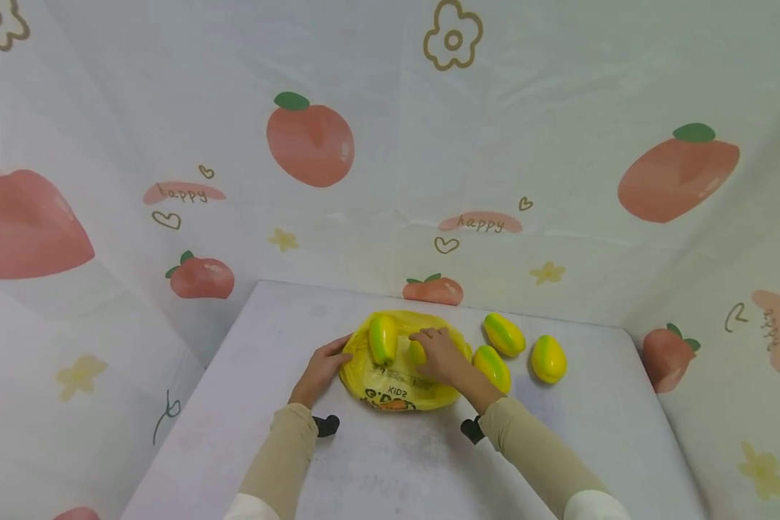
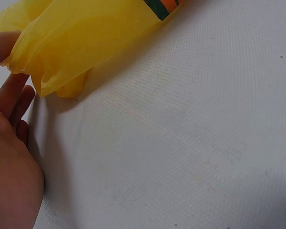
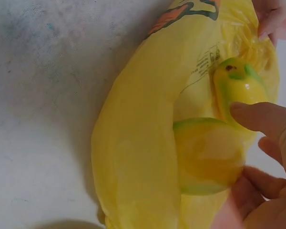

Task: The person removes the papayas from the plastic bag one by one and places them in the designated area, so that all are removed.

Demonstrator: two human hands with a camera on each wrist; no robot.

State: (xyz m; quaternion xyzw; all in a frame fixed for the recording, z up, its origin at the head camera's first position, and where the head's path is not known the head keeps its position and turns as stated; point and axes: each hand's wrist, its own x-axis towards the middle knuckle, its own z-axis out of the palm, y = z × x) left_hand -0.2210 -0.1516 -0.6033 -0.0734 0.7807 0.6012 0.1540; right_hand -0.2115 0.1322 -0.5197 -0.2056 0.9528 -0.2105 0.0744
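Note:
An opened yellow plastic bag [image 1: 396, 393] with printed lettering lies on the table. My left hand [image 1: 318, 372] pinches its left rim; in the left wrist view, the thumb and fingers of that hand [image 2: 12, 157] have the thin plastic [image 2: 81, 43] between them. Inside the bag, one yellow papaya-like fruit with a green streak [image 1: 383, 339] lies toward the left. A second such fruit [image 3: 209, 157] lies beside it. Over this second fruit is my right hand [image 1: 440, 355], thumb and fingers spread apart; its fingertips are close to the fruit, and contact is unclear.
Right of the bag lie three more yellow-green fruits: one at the back [image 1: 504, 334], one against the bag's side [image 1: 492, 368], and one farthest right [image 1: 549, 359]. A fruit-printed cloth [image 1: 377, 238] stands behind the white table [image 1: 390, 477].

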